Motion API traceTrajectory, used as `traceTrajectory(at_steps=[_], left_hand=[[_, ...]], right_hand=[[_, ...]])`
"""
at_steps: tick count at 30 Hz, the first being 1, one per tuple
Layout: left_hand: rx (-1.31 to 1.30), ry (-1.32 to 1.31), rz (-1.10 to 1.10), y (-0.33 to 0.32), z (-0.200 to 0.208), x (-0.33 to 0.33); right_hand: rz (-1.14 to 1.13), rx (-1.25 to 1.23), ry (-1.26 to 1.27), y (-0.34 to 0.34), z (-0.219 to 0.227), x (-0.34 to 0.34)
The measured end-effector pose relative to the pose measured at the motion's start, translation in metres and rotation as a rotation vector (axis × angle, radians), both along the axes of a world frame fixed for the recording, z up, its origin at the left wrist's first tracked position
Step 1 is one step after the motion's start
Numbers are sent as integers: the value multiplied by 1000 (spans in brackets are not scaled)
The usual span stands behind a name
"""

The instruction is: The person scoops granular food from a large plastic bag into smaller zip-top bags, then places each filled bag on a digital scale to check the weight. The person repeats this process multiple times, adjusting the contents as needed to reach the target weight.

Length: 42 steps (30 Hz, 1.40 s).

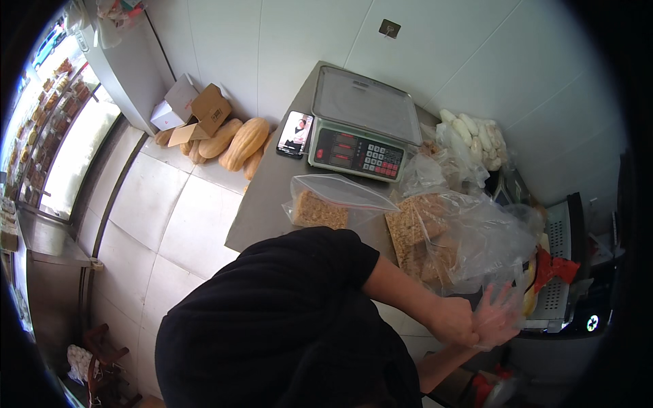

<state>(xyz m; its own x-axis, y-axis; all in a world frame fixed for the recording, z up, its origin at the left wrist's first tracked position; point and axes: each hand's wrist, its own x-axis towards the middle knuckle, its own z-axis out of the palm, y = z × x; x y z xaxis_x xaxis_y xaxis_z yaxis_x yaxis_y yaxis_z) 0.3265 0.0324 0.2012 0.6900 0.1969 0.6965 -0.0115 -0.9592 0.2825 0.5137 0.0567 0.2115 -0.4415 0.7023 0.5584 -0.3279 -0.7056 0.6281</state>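
My right hand (500,318) has its fingers spread inside a thin clear plastic glove and holds nothing. At its wrist, my bare left hand (457,322) is closed on the glove's cuff. Just beyond both hands lies a large clear plastic bag (476,238) spread over blocks of pressed, grainy brown food (411,217) on the metal table (262,194). Left of these, a clear zip bag (371,197) with a red seal line holds another brown block (320,209). My left arm and black sleeve cover part of the near table edge.
A weighing scale (364,126) stands at the back, beside a phone (295,134) showing a picture. To the right are bagged white pieces (473,139), a perforated metal tray (554,272) and red cloth-like material (554,268). Squashes (245,144) and an open carton (207,112) sit on the floor.
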Motion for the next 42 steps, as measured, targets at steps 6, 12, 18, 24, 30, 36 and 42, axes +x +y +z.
traceTrajectory(at_steps=[6,12,18,24,30,36,42], left_hand=[[-3,-52,-215,-13,-11,10],[-71,-111,-88,-9,-11,-2],[-65,46,19,4,-2,-26],[-121,38,13,6,4,-34],[-585,-283,171,12,1,-33],[-474,-81,312,18,-17,-42],[-525,285,383,29,-24,-47]], right_hand=[[-1069,742,-1573,-30,23,-51],[-1223,253,-1939,-12,24,-68],[-1033,303,-1725,-1,11,-67],[-1083,333,-1764,-4,19,-77],[-1602,599,-2088,-11,13,-83],[-1816,14,-2370,17,23,-21],[-1071,1655,-2995,117,-49,8]])
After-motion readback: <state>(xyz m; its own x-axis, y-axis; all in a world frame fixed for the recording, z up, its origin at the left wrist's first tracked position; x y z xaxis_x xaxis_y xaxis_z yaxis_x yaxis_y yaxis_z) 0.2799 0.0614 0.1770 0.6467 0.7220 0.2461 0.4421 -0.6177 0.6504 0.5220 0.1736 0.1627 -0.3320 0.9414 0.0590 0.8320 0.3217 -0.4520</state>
